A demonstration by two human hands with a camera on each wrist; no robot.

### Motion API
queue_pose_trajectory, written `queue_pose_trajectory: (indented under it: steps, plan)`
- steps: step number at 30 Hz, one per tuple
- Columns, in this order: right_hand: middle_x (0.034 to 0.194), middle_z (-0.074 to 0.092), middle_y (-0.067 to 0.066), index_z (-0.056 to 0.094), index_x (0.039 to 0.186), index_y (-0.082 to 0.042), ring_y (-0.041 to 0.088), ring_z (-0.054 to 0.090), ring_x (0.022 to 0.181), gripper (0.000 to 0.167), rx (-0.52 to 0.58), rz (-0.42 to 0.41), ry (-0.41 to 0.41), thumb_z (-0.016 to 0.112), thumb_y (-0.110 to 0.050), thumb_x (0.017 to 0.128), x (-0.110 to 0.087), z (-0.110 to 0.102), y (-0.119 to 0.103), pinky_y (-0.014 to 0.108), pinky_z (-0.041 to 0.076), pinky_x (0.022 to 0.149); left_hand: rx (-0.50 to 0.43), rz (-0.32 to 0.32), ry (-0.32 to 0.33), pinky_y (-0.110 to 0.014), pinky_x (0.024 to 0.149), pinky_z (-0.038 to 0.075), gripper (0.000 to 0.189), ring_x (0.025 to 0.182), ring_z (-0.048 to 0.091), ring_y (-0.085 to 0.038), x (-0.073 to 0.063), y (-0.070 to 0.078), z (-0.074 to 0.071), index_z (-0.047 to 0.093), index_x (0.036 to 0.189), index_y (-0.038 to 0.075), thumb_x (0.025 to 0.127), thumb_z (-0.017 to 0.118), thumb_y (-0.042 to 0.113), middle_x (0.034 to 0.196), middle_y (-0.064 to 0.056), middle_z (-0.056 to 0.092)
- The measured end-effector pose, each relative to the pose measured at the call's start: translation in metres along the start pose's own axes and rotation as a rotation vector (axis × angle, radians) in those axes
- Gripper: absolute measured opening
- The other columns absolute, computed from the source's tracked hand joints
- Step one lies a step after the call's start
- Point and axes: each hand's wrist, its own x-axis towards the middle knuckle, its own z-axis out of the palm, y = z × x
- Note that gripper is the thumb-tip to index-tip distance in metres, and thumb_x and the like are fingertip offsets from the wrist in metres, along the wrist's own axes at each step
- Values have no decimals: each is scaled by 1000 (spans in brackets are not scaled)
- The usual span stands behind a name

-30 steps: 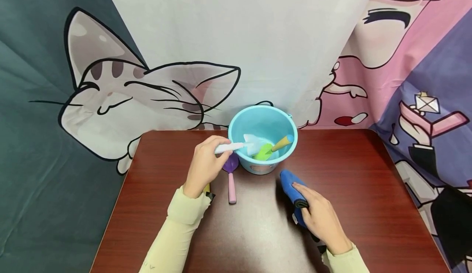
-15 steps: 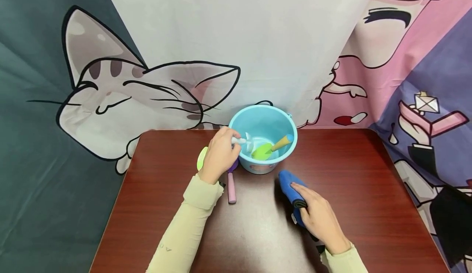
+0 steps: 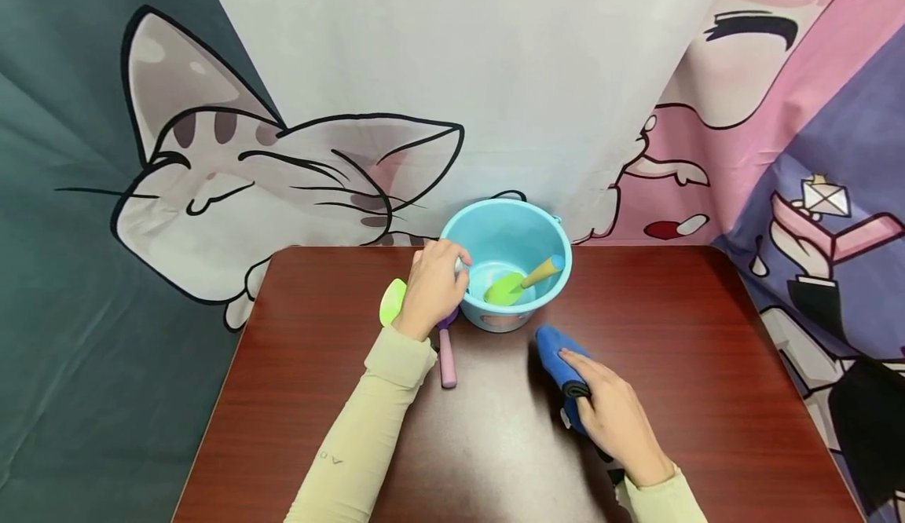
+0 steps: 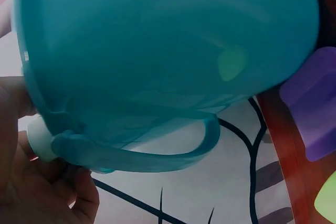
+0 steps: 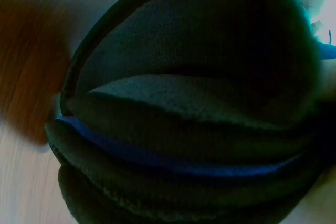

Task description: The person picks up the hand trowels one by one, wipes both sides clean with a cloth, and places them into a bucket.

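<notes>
While a white handle (image 4: pixel 43 139) is pinched by the left hand (image 3: pixel 431 286) at the bucket (image 3: pixel 505 221) rim, probably for steadiness, its direction and long axis can't be told; rest hidden. Right of that grip, a green shovel (image 3: pixel 505 290) is propped inside, handle tilted away. Farther right, a blue cloth (image 3: pixel 558 350) is gripped by the right hand (image 3: pixel 617 413), seemingly kept folded, long axis slanted bucketward.

Even, bright light is filling the head view; a pale glare is spreading over the glossy reddish-brown wooden table (image 3: pixel 495 444), and a soft shadow is lying left of the folded blue fabric bundle (image 3: pixel 558 354). The left wrist view is looking dimmer, faint streaks showing on the light-blue plastic bucket (image 4: pixel 157 35). In the right wrist view, the bundle's folds are reading nearly black, blurring at upper right, while the top right corner is glaring white.
</notes>
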Motion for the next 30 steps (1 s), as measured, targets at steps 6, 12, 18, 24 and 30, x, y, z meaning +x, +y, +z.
queue_pose_trajectory:
  steps: [6,12,18,24,30]
  plan:
    - [133,63,14,62,135,-4,33,62,118,65,0,11,-9,61,14,73,0,0,-1,44,52,76,-34,6,2,-42,89,40,22,106,55,-27,-3,-3,-3,70,113,9,92,67,13,114,-6,66]
    - [133,64,13,62,135,-5,32,62,118,65,-3,9,-10,60,14,73,1,1,-1,42,51,73,-56,7,-2,-45,94,42,34,116,53,-29,-8,-1,-9,66,123,7,92,71,19,122,-9,64]
    - [132,64,15,62,135,-4,35,61,119,65,14,1,-2,60,14,72,0,2,-1,49,54,81,-95,-4,15,-45,97,41,38,117,51,-27,-16,2,-16,65,126,8,93,72,25,124,-8,63]
    - [131,64,15,62,134,-3,36,61,119,65,17,-7,15,60,14,71,0,1,0,53,53,86,-129,-23,59,-44,101,39,40,115,51,-27,-27,-1,-25,63,128,7,94,71,25,124,-10,62]
    - [131,64,15,62,134,-4,37,61,119,66,14,-7,18,60,14,71,0,0,0,53,52,86,-142,-103,91,-45,100,42,39,119,51,-24,-45,-14,-29,62,128,8,94,70,25,126,-7,60]
